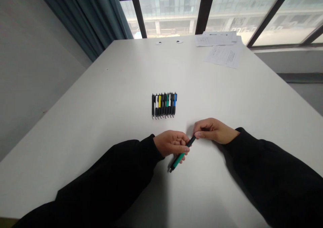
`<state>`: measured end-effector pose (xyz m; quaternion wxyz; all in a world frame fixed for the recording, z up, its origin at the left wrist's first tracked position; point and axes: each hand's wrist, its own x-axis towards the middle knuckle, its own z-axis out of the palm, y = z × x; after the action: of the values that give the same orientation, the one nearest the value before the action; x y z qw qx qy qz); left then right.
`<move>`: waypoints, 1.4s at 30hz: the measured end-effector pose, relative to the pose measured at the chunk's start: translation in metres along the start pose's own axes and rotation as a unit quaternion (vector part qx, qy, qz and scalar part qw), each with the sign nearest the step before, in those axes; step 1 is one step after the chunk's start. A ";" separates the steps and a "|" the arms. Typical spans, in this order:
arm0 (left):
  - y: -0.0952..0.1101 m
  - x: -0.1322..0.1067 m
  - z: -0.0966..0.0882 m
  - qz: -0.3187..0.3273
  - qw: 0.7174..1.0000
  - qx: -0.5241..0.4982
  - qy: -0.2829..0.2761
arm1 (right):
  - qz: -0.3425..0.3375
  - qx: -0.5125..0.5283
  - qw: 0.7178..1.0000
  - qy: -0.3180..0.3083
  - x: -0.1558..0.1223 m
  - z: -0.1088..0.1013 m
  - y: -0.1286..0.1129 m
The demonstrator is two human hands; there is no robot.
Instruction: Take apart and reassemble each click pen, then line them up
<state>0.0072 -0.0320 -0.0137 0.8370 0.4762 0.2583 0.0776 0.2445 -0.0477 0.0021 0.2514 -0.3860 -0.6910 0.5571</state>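
A green and black pen (178,159) is held at a slant above the near part of the table. My left hand (174,144) grips its middle between thumb and fingers. At the pen's upper right end, my right hand (210,130) pinches the black tip between thumb and fingertips, which partly hide it. Beyond my hands lies a row of several pens (164,106), side by side and pointing away from me. Their barrels are black, white, yellow, green and blue, with the blue pen (175,103) at the right end.
All this is on a large white table (113,97). Sheets of paper (224,54) lie at its far right corner, and two small white ovals with dark marks (158,43) are at the far edge. A blue curtain (85,16) and windows stand behind.
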 end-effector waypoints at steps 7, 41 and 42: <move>0.002 0.000 0.000 0.002 1.000 -0.007 -0.002 | -0.040 -0.050 0.998 0.005 0.000 0.003 -0.002; 0.014 0.010 -0.014 0.082 0.960 -0.206 0.168 | 0.003 0.331 0.905 0.268 0.014 0.036 0.010; 0.013 0.010 -0.012 0.070 0.969 -0.179 0.159 | 0.008 0.369 0.891 0.266 0.015 0.033 0.009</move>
<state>0.0109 -0.0125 -0.0114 0.8493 0.3175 0.3357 0.2552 0.2126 -0.0531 -0.0162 0.5459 -0.4049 -0.3399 0.6500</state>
